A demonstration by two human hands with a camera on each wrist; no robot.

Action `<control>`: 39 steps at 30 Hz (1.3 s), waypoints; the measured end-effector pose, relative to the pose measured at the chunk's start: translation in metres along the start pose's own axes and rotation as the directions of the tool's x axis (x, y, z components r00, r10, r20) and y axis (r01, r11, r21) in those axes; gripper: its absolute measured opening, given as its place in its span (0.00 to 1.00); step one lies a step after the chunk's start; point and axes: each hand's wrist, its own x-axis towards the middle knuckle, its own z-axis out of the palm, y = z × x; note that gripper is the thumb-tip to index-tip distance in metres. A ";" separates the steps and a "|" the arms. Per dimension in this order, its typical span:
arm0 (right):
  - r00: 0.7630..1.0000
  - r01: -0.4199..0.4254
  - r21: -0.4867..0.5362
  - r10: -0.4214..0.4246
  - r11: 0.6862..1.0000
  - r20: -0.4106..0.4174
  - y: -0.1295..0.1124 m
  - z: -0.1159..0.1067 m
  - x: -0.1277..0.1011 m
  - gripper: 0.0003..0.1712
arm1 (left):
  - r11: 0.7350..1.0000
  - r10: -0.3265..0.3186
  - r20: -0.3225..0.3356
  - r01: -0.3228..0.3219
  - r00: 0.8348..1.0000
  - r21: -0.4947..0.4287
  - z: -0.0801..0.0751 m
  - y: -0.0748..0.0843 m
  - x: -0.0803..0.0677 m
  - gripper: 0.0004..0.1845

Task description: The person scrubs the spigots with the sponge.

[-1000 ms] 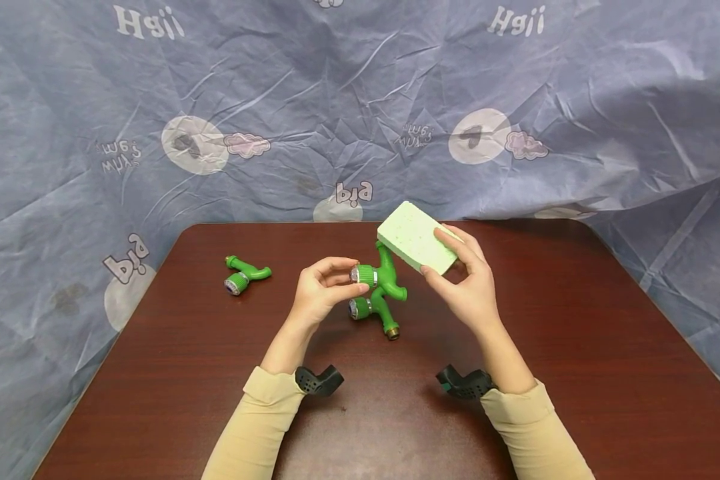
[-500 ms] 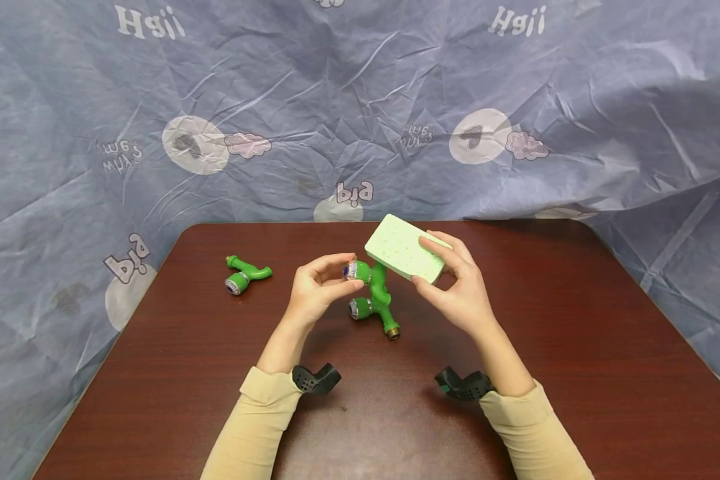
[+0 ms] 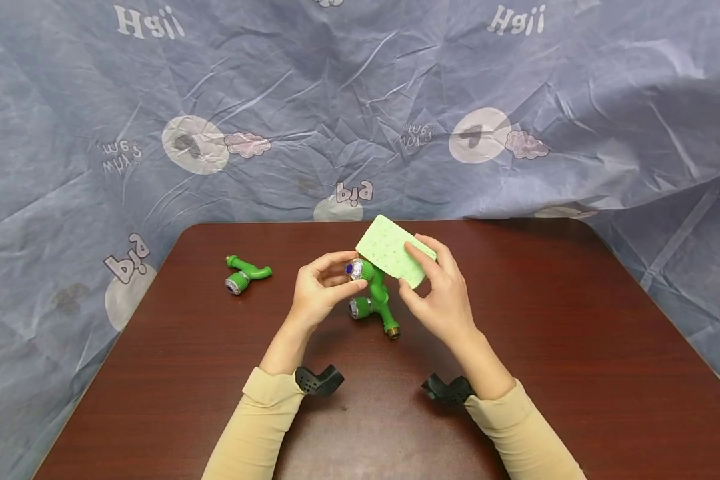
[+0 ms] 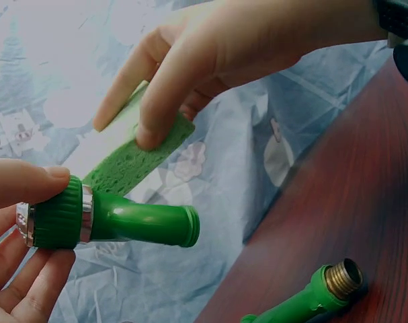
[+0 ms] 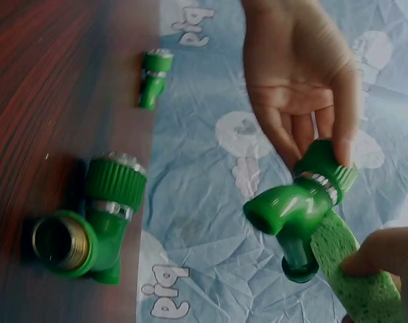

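Note:
Above the table my left hand (image 3: 316,291) pinches the ribbed knob of a green faucet (image 4: 143,221) between thumb and fingers. My right hand (image 3: 443,293) grips a light green sponge (image 3: 394,248) by its near end, thumb on one side and fingers on the other. In the right wrist view the sponge's edge lies against the held faucet's body, beside its collar. A second green faucet (image 3: 382,311) with a brass threaded end lies on the table below the held one, which partly hides it in the head view.
A third green faucet (image 3: 246,274) lies at the left of the dark red-brown table (image 3: 546,320). A wrinkled blue-grey printed cloth (image 3: 312,100) hangs behind the table. Black camera mounts (image 3: 320,380) sit on both wrists.
My right hand has brought the sponge left and slightly down onto the held faucet. My left hand has turned the faucet so its knob end faces the head camera more.

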 end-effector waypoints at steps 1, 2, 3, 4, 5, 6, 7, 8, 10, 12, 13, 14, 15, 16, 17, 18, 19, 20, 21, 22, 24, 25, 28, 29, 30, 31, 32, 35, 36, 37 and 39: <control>1.000 0.013 -0.024 -0.013 1.000 -0.021 0.000 0.001 0.000 0.33 | 1.000 -0.001 0.002 0.001 1.000 0.003 0.001 0.000 0.000 0.23; 0.999 0.020 -0.042 -0.022 0.999 -0.040 0.001 0.001 0.001 0.32 | 1.000 0.001 0.005 -0.001 1.000 0.005 0.001 0.000 0.000 0.23; 0.998 0.024 -0.048 -0.027 0.999 -0.062 0.002 0.001 0.001 0.32 | 1.000 -0.001 0.007 0.000 1.000 0.010 0.002 0.000 0.000 0.23; 0.996 0.020 -0.053 -0.025 0.998 -0.081 0.002 0.001 0.001 0.32 | 1.000 -0.002 0.008 0.002 1.000 0.015 0.002 0.000 0.000 0.23; 0.995 0.013 -0.053 -0.018 0.998 -0.100 0.003 0.001 0.001 0.31 | 1.000 -0.003 0.007 0.003 1.000 0.019 0.003 0.000 0.000 0.24; 0.993 0.001 -0.054 -0.008 0.999 -0.117 0.004 0.000 0.002 0.31 | 1.000 -0.008 0.006 0.008 1.000 0.024 0.003 0.000 0.000 0.24; 0.991 -0.017 -0.052 0.010 0.999 -0.134 0.005 -0.001 0.002 0.31 | 1.000 -0.013 0.001 0.013 1.000 0.028 0.003 0.000 0.000 0.24; 0.988 -0.039 -0.042 0.032 0.998 -0.151 0.006 -0.002 0.002 0.31 | 0.999 -0.019 -0.006 0.019 1.000 0.031 0.002 0.000 0.000 0.24; 0.981 -0.096 0.000 0.095 0.995 -0.170 0.007 -0.006 0.003 0.32 | 0.999 -0.026 -0.025 0.026 0.999 0.023 0.001 0.000 0.001 0.24; 0.974 -0.150 0.056 0.157 0.987 -0.164 0.007 -0.011 0.005 0.32 | 0.999 -0.033 -0.049 0.033 0.998 -0.001 -0.001 0.001 0.001 0.25; 0.971 -0.171 0.090 0.184 0.981 -0.153 0.006 -0.013 0.006 0.33 | 0.999 -0.031 -0.058 0.030 0.998 -0.020 -0.002 0.002 0.001 0.25; 0.969 -0.190 0.123 0.206 0.974 -0.136 0.004 -0.016 0.007 0.33 | 0.999 -0.030 -0.066 0.028 0.997 -0.039 -0.003 0.003 0.001 0.25; 0.968 -0.205 0.148 0.223 0.968 -0.117 0.000 -0.018 0.009 0.32 | 0.998 -0.028 -0.072 0.024 0.997 -0.060 -0.004 0.004 0.002 0.26; 0.968 -0.214 0.164 0.232 0.963 -0.097 -0.004 -0.020 0.010 0.32 | 0.997 -0.023 -0.076 0.017 0.997 -0.076 -0.005 0.004 0.002 0.25; 0.968 -0.220 0.169 0.236 0.961 -0.082 -0.009 -0.022 0.012 0.32 | 0.995 -0.019 -0.079 0.012 0.997 -0.094 -0.006 0.005 0.002 0.25; 0.968 -0.227 0.172 0.242 0.959 -0.067 -0.013 -0.024 0.013 0.31 | 0.994 -0.012 -0.080 0.003 0.997 -0.113 -0.006 0.005 0.002 0.25; 0.968 -0.231 0.172 0.244 0.957 -0.058 -0.017 -0.025 0.015 0.31 | 0.992 -0.007 -0.081 -0.003 0.997 -0.127 -0.007 0.006 0.002 0.25; 0.967 -0.236 0.170 0.248 0.957 -0.052 -0.021 -0.027 0.016 0.30 | 0.991 -0.001 -0.083 -0.011 0.997 -0.136 -0.007 0.006 0.002 0.24; 0.967 -0.239 0.167 0.250 0.957 -0.047 -0.024 -0.029 0.017 0.30 | 0.989 0.007 -0.084 -0.019 0.996 -0.146 -0.008 0.006 0.002 0.24; 0.967 -0.241 0.168 0.251 0.956 -0.042 -0.025 -0.029 0.017 0.30 | 0.987 0.014 -0.084 -0.027 0.996 -0.158 -0.008 0.006 0.003 0.24; 0.966 -0.247 0.181 0.257 0.952 -0.031 -0.027 -0.030 0.018 0.30 | 0.983 0.023 -0.085 -0.039 0.996 -0.182 -0.009 0.007 0.002 0.25; 0.966 -0.248 0.193 0.258 0.949 -0.027 -0.027 -0.030 0.018 0.30 | 0.980 0.025 -0.084 -0.041 0.996 -0.193 -0.009 0.007 0.002 0.25; 0.964 -0.255 0.235 0.265 0.938 -0.010 -0.026 -0.030 0.018 0.30 | 0.973 0.021 -0.081 -0.039 0.996 -0.229 -0.009 0.006 0.003 0.25; 0.963 -0.260 0.254 0.269 0.932 -0.003 -0.026 -0.030 0.018 0.30 | 0.971 0.017 -0.083 -0.036 0.996 -0.236 -0.009 0.006 0.003 0.25; 0.963 -0.262 0.268 0.271 0.927 0.003 -0.026 -0.030 0.018 0.30 | 0.970 0.012 -0.086 -0.032 0.996 -0.242 -0.009 0.006 0.003 0.25; 0.962 -0.265 0.275 0.272 0.924 0.012 -0.026 -0.030 0.017 0.30 | 0.969 0.006 -0.092 -0.029 0.996 -0.247 -0.009 0.006 0.003 0.24; 0.962 -0.267 0.284 0.273 0.921 0.021 -0.026 -0.030 0.017 0.30 | 0.968 0.002 -0.100 -0.027 0.995 -0.251 -0.010 0.006 0.003 0.24; 0.963 -0.268 0.315 0.264 0.910 0.057 -0.026 -0.031 0.017 0.30 | 0.966 -0.010 -0.135 -0.025 0.991 -0.258 -0.011 0.007 0.004 0.24; 0.964 -0.266 0.324 0.258 0.908 0.068 -0.026 -0.032 0.017 0.29 | 0.965 -0.016 -0.149 -0.024 0.989 -0.262 -0.011 0.008 0.004 0.24; 0.964 -0.265 0.336 0.252 0.904 0.082 -0.026 -0.032 0.017 0.29 | 0.965 -0.020 -0.160 -0.023 0.987 -0.262 -0.012 0.008 0.004 0.24; 0.965 -0.263 0.363 0.239 0.894 0.108 -0.025 -0.034 0.017 0.29 | 0.965 -0.028 -0.174 -0.019 0.984 -0.261 -0.014 0.010 0.005 0.24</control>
